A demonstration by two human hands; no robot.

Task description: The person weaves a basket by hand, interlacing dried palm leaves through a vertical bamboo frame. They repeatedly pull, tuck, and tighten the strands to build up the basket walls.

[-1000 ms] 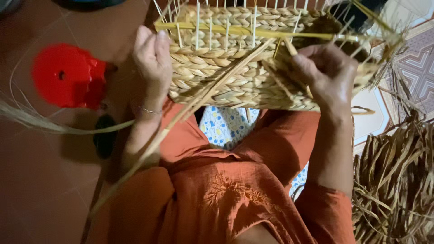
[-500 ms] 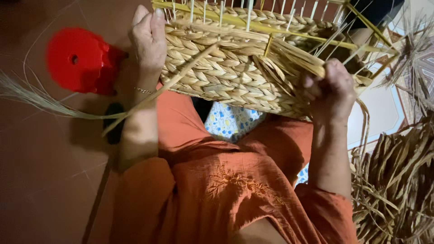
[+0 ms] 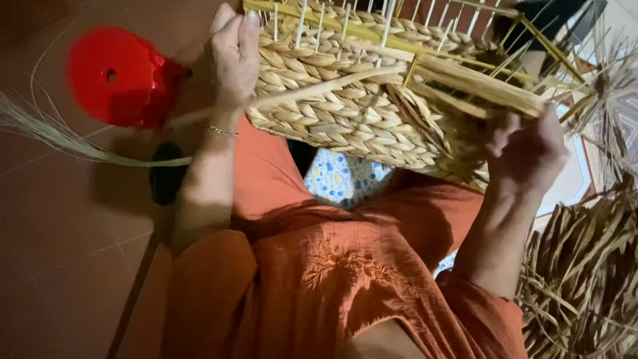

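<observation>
A half-woven straw basket (image 3: 345, 113) with upright pale stakes rests above my lap, tilted. My left hand (image 3: 232, 56) grips its left side, fingers over the braided wall. At the basket's right corner my right hand (image 3: 531, 149) is closed around a flat bundle of straw strands (image 3: 478, 83) that runs across the rim. One long loose strand (image 3: 312, 93) crosses the front wall towards my left hand. My orange garment (image 3: 332, 266) fills the lower middle.
A red plastic object (image 3: 116, 76) lies on the brown tiled floor at left, with a dark item (image 3: 166, 176) below it. Long thin fibres (image 3: 60, 143) trail across the floor. A heap of dried straw (image 3: 585, 266) sits at right.
The basket has swung and tilted, its right corner coming down towards me. My right hand moved from the front wall to the right corner, closing on the straw bundle. The left hand kept its hold.
</observation>
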